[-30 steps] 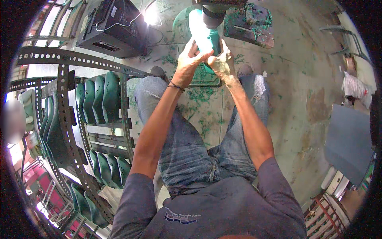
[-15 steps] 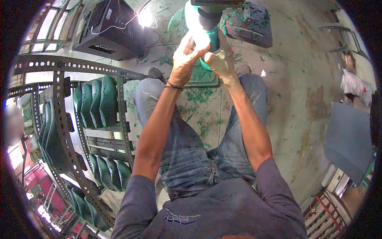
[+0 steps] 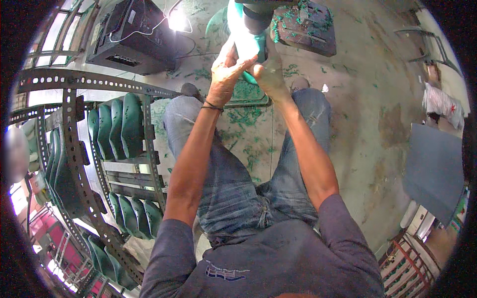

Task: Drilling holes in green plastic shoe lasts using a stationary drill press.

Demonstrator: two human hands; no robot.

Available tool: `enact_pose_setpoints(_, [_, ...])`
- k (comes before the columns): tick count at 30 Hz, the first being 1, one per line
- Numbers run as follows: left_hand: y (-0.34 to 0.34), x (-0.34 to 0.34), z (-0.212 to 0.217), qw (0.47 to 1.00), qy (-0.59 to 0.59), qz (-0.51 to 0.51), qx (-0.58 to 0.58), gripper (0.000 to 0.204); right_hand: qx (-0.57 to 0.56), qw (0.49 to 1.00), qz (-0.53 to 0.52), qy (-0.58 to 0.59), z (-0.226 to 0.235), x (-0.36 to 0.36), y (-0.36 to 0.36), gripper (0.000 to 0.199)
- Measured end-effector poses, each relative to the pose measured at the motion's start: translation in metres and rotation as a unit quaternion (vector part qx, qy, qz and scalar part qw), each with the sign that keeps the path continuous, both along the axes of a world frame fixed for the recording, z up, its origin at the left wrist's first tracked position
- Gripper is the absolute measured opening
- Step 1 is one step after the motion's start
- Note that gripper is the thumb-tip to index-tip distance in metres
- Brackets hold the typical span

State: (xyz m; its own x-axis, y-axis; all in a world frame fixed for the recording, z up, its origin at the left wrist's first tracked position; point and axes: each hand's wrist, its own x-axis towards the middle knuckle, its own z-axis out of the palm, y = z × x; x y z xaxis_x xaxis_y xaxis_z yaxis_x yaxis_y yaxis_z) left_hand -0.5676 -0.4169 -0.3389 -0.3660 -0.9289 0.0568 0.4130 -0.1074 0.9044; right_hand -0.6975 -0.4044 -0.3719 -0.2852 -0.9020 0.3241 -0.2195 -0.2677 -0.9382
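Since a second ago both hands have travelled toward twelve o'clock, carrying the green plastic piece with them until its top sits right under the dark machine head at the upper rim. The left hand has lifted off the piece's side and now rests with its fingers spread over the lower front, thumb pointing to one o'clock. The right hand has slid from the piece's flank to beneath it, at five o'clock of the piece. The glare there makes it hard to tell whether the piece has turned.
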Motion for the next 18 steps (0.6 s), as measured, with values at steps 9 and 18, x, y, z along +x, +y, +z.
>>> enact_pose_setpoints(9, [0.005, 0.011, -0.039, 0.995, -0.099, -0.004, -0.019, 0.041, 0.206, 0.972, -0.012, 0.111, 0.011, 0.003, 0.049, 0.091])
enact_pose_setpoints(18, [0.009, 0.013, -0.045, 0.97, -0.233, 0.016, -0.063, 0.037, 0.13, 0.991, 0.02, 0.022, 0.007, -0.005, 0.061, 0.089])
